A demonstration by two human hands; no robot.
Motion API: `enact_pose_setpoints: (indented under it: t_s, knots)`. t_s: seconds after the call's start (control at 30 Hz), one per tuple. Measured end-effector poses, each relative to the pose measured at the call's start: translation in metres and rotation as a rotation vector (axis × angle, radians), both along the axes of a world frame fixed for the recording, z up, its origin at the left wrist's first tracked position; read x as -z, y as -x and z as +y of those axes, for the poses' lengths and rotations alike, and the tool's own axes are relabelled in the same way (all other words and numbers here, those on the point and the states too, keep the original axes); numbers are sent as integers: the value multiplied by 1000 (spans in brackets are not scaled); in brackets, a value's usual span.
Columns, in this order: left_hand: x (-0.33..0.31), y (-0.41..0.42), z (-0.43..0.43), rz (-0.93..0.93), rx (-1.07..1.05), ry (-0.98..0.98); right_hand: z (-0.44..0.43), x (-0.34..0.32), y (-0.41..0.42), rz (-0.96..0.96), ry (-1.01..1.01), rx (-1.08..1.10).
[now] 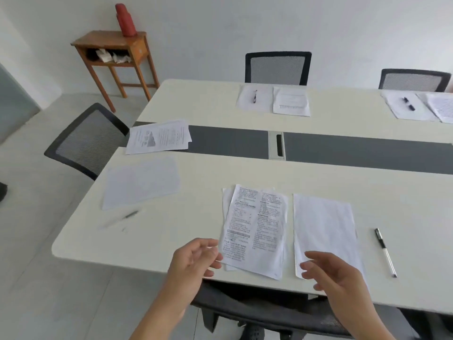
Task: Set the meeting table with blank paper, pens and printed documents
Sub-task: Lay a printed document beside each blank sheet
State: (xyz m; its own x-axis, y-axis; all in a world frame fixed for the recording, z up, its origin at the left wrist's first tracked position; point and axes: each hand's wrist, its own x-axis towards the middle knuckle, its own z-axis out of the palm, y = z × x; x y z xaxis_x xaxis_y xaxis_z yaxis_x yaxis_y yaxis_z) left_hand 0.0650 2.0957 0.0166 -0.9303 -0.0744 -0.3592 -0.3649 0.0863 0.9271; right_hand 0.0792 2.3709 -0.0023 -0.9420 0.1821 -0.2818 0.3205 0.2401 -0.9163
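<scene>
A printed document [255,229] lies skewed on the near part of the meeting table [196,177], with a blank sheet [323,229] to its right and a pen [385,251] further right. My left hand [196,258] hovers at the document's lower left corner, fingers loosely curled, holding nothing. My right hand [333,276] hovers over the blank sheet's near edge, fingers relaxed. At the left end lie a blank stack [141,182], a blurred pen [130,215] and spare printed documents [159,136].
Two far places have paper, pen and printed sheets [272,100] [416,106]. Mesh chairs stand at the far side [278,67], the left end [85,141] and under the near edge [257,312]. A wooden side table [115,57] with a red flask stands by the wall.
</scene>
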Motion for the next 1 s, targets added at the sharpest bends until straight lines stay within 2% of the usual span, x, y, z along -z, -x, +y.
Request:
enact_pose_setpoints:
  t_s: [0.17,0.3,0.5,0.67,0.73,0.83,1.0]
  knots:
    - [26,34,13,-107,46,83,11,29,41,-99,-30,3]
    - [72,67,21,-163,158,316,14,73,83,-216,-110,-45]
    - [142,85,40,-108,621,792,5,121,132,-414,-189,-57]
    - [182,88,36,-113,949,1035,-3,147,167,-582,18,133]
    - [191,84,30,-89,983,1070,-8,146,179,-641,117,181]
    - [193,77,22,-72,1026,1046,-15,148,188,-723,128,123]
    - [194,77,6,-26,1065,1003,-28,150,202,-662,146,129]
